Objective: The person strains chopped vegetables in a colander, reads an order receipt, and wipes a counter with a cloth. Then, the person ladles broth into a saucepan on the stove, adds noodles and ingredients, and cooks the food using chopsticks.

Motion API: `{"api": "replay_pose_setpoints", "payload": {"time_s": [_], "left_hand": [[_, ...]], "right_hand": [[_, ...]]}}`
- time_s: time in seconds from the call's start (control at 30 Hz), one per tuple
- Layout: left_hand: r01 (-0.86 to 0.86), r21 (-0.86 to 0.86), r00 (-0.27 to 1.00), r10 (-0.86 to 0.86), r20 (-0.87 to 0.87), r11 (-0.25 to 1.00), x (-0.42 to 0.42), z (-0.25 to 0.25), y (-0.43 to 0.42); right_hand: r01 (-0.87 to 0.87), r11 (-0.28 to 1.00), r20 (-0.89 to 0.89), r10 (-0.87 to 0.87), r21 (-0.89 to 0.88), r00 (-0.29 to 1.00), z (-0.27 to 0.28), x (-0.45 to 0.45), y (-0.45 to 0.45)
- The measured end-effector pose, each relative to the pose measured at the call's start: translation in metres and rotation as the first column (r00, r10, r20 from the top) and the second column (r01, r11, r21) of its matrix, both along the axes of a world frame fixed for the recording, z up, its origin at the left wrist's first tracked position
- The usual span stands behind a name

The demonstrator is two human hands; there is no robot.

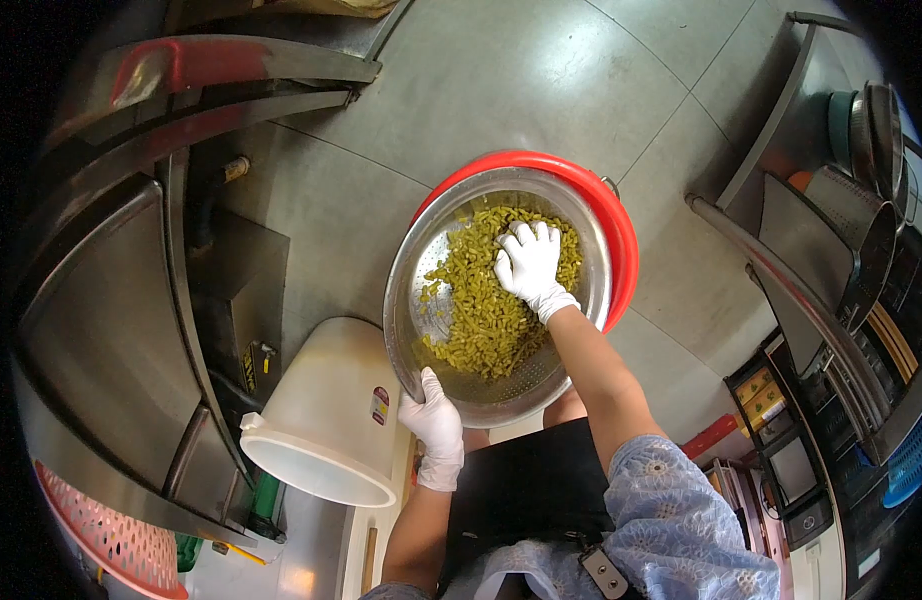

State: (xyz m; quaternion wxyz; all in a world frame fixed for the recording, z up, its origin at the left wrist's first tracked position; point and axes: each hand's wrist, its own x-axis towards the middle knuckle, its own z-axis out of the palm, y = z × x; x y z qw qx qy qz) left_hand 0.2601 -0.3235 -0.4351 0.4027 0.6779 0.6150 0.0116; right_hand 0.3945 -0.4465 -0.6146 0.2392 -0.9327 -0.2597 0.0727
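Note:
My left hand (433,428), in a white glove, grips the near left rim of a steel colander (399,270), thumb over the edge. The wide, perforated colander rests over a red basin (623,245), whose rim shows at the back and right. Chopped green pieces that look like cut long beans (478,300) lie heaped across its middle and right. My right hand (529,262), also gloved in white, presses into the heap with its fingers curled around some beans. Its fingertips are partly hidden among them.
A white plastic bucket (326,410) leans on its side to the left. Steel kitchen equipment (101,300) stands along the left edge, with a pink perforated basket (111,530) below it. Racks with pans and trays (811,230) line the right. Grey floor tiles (541,80) lie beyond.

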Motion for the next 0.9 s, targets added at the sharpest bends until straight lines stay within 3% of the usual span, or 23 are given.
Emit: {"api": "replay_pose_setpoints", "payload": {"time_s": [0.53,0.73,0.8,0.9], "left_hand": [[-0.019,-0.067,0.998,0.015,-0.06,0.998,0.0014,0.0056,0.0017],[-0.021,-0.084,0.999,0.018,-0.043,0.996,-0.0018,0.0039,0.0005],[-0.006,0.012,0.996,0.005,0.084,1.0,-0.0019,0.0003,-0.0017],[-0.022,0.014,0.997,0.021,0.074,1.0,-0.0032,-0.0008,-0.0017]], "right_hand": [[-0.014,1.0,0.032,0.014,0.004,0.999,0.0007,0.0011,0.002],[-0.011,1.0,0.012,0.011,0.011,1.0,-0.0008,-0.0006,0.0008],[-0.007,1.0,0.014,0.007,0.023,1.0,0.0003,-0.0001,0.0011],[-0.009,1.0,0.028,0.008,0.02,1.0,0.0002,-0.0001,0.0017]]}}
